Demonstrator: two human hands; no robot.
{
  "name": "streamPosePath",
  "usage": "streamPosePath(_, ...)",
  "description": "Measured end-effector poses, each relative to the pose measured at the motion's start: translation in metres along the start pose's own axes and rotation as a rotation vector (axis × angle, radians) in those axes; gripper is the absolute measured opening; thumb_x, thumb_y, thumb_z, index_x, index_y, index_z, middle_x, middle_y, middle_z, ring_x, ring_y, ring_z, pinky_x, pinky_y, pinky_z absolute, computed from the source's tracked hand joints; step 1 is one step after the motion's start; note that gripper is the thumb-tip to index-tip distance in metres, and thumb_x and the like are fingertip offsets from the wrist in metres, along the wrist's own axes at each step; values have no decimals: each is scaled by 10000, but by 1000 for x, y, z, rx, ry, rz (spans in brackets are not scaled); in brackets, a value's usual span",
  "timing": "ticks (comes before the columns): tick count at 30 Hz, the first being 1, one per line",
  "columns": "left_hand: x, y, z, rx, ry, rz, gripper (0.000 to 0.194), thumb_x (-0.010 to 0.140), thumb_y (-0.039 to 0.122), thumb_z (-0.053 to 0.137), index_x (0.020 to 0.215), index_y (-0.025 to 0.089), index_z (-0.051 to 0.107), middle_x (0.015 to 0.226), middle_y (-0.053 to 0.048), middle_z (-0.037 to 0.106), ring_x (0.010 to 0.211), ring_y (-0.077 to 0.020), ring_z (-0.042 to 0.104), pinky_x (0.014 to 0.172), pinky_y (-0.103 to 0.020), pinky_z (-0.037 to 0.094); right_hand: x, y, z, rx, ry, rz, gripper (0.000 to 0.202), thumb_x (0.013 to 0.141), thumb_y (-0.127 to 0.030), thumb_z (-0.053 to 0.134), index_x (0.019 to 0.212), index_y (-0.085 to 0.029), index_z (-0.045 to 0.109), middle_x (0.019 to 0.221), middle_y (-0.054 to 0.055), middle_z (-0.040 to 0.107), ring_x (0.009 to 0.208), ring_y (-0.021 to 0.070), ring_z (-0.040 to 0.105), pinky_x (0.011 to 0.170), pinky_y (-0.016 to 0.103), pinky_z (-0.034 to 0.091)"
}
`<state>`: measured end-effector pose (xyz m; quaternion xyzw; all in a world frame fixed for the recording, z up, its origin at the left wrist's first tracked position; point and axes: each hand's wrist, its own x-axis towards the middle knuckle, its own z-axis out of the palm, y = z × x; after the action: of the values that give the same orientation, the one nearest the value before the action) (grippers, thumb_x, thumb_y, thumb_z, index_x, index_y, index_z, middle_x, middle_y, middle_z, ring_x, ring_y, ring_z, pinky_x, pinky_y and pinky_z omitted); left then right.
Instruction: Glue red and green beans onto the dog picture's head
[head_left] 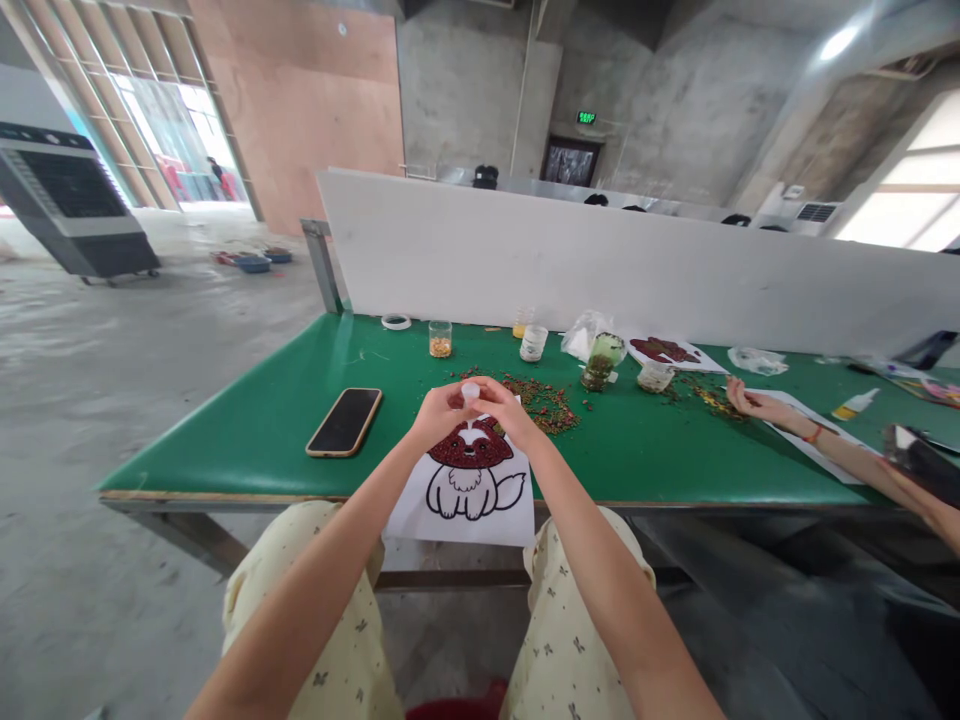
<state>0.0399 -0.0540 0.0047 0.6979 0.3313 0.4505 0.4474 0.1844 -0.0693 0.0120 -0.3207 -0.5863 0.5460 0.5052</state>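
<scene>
Both my hands meet over the drawing sheet (409,515), fingers closed around a small whitish glue bottle (470,391), held with its narrow end down. My left hand (439,412) grips it from the left and my right hand (506,408) from the right. The sheet shows a black-outlined cartoon animal. Dark red grains cover most of its head (469,452), while the body and tail are bare white. My hands hide the top of the sheet. Loose reddish and green-brown grains (551,405) lie on the table just right of my right hand.
A phone (345,422) lies left on the green table (247,420). Along the back stand a cup of orange grains (440,340), a white cup (533,344) and a tipped green jar (602,362). A co-worker's hand (757,403) rests at right, near another glue bottle (855,404).
</scene>
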Motion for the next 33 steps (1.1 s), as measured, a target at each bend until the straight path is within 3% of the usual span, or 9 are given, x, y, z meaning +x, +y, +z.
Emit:
streamPosePath(6, 3, -10, -2, 40, 96, -9, 246, 595, 180, 622, 826, 102, 660, 755, -44, 696, 700, -190, 636, 640, -273, 490, 0, 3, 0, -17, -49, 46, 521, 624, -260, 725, 1122, -247, 573, 1137, 14, 593, 1043, 192, 538, 905, 322, 434)
streamPosePath(12, 5, -18, -4, 93, 110, -61, 313, 586, 302, 716, 816, 91, 690, 766, -79, 712, 713, -222, 653, 659, -303, 505, 2, 11, -7, -29, -142, 55, 694, 553, -215, 771, 1206, -226, 535, 1119, 30, 615, 1015, 200, 566, 919, 362, 444)
streamPosePath(18, 5, -24, -8, 121, 70, -62, 331, 600, 361, 721, 809, 105, 712, 755, -68, 714, 700, -211, 656, 628, -279, 501, 9, 30, -8, -57, -62, 9, 660, 503, -197, 773, 1135, -190, 581, 1055, 40, 644, 978, 208, 590, 907, 365, 449)
streamPosePath(24, 6, -25, -11, 199, 68, -60, 262, 604, 341, 707, 725, 109, 711, 676, -41, 698, 622, -179, 628, 564, -245, 459, 14, 48, -7, -103, -24, -47, 599, 539, -231, 752, 1118, -190, 601, 1018, 27, 656, 936, 193, 595, 879, 344, 456)
streamPosePath(33, 7, -26, -12, 191, 47, -61, 251, 613, 341, 693, 728, 118, 712, 664, -25, 692, 612, -162, 612, 560, -232, 444, 15, 50, -6, -100, 2, -38, 565, 516, -243, 766, 1063, -198, 630, 965, 6, 660, 880, 179, 595, 857, 334, 457)
